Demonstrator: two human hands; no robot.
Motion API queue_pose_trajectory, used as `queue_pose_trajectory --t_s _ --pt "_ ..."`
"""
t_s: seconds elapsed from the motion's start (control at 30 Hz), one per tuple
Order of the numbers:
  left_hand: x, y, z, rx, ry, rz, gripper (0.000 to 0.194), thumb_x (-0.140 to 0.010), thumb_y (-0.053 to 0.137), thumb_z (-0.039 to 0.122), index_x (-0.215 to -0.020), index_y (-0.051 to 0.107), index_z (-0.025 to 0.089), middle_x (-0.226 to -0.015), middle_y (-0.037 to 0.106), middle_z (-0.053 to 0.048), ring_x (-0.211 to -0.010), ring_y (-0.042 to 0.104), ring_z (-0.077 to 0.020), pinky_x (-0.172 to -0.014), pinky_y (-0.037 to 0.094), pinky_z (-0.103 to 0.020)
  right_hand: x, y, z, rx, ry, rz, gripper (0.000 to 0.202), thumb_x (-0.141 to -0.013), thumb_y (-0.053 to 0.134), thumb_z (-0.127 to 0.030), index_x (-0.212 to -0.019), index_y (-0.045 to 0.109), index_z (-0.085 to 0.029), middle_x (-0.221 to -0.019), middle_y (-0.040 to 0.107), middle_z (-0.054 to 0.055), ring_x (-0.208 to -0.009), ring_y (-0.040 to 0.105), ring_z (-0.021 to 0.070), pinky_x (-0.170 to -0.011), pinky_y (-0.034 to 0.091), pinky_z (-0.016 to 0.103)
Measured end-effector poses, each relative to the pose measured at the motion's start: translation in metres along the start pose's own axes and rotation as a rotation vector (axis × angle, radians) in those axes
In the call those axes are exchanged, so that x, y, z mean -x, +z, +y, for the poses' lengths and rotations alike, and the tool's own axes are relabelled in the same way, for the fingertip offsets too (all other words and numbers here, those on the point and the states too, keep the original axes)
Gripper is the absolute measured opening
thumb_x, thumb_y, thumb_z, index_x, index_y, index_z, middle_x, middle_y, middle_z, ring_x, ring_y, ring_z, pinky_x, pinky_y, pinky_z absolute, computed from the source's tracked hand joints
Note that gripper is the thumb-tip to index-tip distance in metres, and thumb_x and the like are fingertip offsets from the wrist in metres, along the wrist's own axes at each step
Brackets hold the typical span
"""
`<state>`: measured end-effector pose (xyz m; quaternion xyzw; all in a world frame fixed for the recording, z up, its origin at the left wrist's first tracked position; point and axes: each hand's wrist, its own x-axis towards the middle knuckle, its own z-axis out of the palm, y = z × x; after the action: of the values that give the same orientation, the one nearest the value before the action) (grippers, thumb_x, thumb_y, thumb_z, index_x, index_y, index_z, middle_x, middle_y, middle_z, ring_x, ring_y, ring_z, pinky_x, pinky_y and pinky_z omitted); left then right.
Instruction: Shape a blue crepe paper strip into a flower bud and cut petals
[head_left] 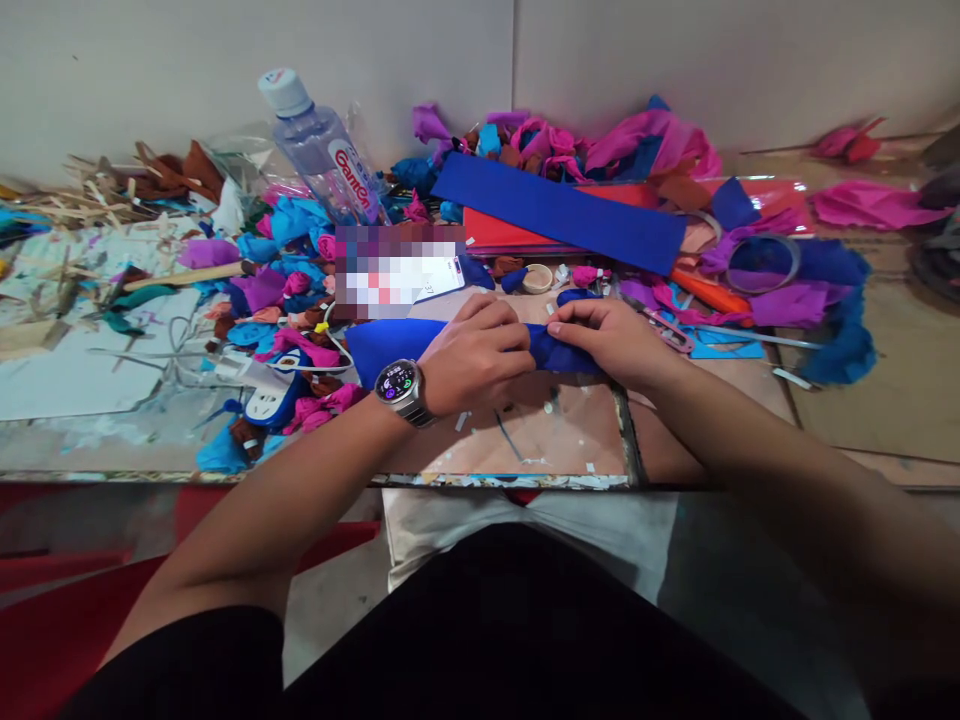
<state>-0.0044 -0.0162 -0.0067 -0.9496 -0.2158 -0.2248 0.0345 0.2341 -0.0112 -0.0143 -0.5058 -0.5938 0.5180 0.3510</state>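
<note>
A dark blue strip of thin material (386, 345) lies across the front of the table under my hands. My left hand (480, 350), with a watch on its wrist, rests over the strip with its fingers bent and closed on it. To its right, my right hand (600, 335) pinches the strip's right part between thumb and forefinger. Material between the two hands looks gathered and creased. Beyond them lies a wider, flat blue strip (559, 215), partly over red sheets (495, 228).
A clear bottle (326, 160) stands at the back left. Near it are a lit phone (439, 277), a blue-and-white power socket (271, 400) and a cable. A tape roll (763, 264), an orange tool (709, 292) and many crumpled coloured scraps lie to the right. Wood sticks (97, 200) sit far left.
</note>
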Motion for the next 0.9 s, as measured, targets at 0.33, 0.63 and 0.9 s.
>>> queue_pose_trajectory --t_s 0.33,0.63,0.9 --pt "0.0017 -0.0023 -0.0015 -0.013 -0.037 0.011 0.015 -0.099 0.061 0.023 -0.095 0.075 0.028 -0.099 0.076 -0.004 -0.102 0.059 -0.0237 -0.096 0.044 -0.046 -0.0019 -0.0041 -0.0003 0.079 -0.067 -0.081 0.030 -0.075 0.085 -0.048 -0.087 0.080 -0.020 -0.082 0.074 0.001 -0.070 0.060 0.0162 -0.068 0.045 0.031" --pt "0.0012 -0.0059 -0.0049 -0.113 -0.100 0.035 0.014 -0.101 0.059 0.026 -0.097 0.073 0.025 -0.099 0.073 -0.007 -0.100 0.057 -0.0259 -0.094 0.043 -0.048 -0.0017 -0.0054 -0.0012 -0.017 -0.038 -0.046 0.035 -0.074 0.086 -0.051 -0.081 0.075 -0.019 -0.073 0.067 -0.001 -0.064 0.054 0.0134 -0.059 0.040 0.028" --pt "0.0027 -0.0040 -0.0082 -0.098 -0.144 0.037 0.013 -0.098 0.061 0.024 -0.094 0.073 0.024 -0.105 0.072 -0.008 -0.104 0.058 -0.0269 -0.094 0.042 -0.048 -0.0029 -0.0059 -0.0013 -0.086 0.000 -0.041 0.035 -0.070 0.089 -0.051 -0.081 0.076 -0.021 -0.073 0.071 0.000 -0.062 0.056 0.0140 -0.057 0.043 0.028"
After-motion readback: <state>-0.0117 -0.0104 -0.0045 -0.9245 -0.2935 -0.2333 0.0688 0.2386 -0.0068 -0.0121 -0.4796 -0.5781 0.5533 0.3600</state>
